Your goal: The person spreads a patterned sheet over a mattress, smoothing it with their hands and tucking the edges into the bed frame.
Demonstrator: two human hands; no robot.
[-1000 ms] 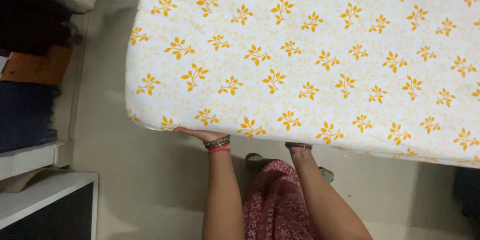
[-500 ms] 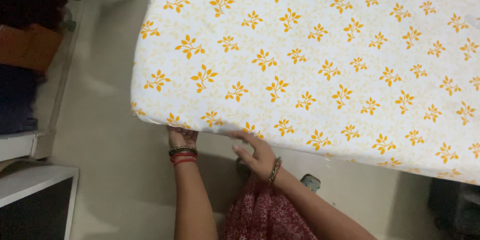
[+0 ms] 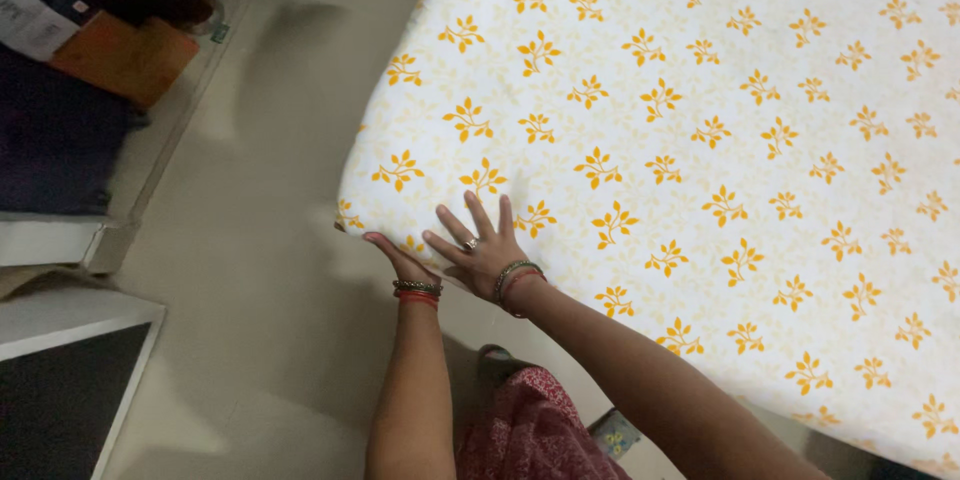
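A mattress covered with a white sheet printed with orange leaf sprigs [image 3: 680,140] fills the right and upper part of the view. My right hand [image 3: 480,245] lies flat on top of the sheet near its front left corner, fingers spread, a ring on one finger and bangles at the wrist. My left hand [image 3: 398,258] presses against the side edge of the mattress just below that corner, palm toward the fabric, red and dark bangles on its wrist. Neither hand grips anything.
Beige tiled floor [image 3: 250,290] runs along the mattress's left side. A low white shelf unit [image 3: 60,240] stands at the left with dark cloth and an orange item [image 3: 125,60] on it. My red patterned garment [image 3: 530,430] shows below.
The view has swung so the mattress corner sits nearer the centre. My right hand has come from the front edge up onto the top of the sheet; my left hand stays at the edge.
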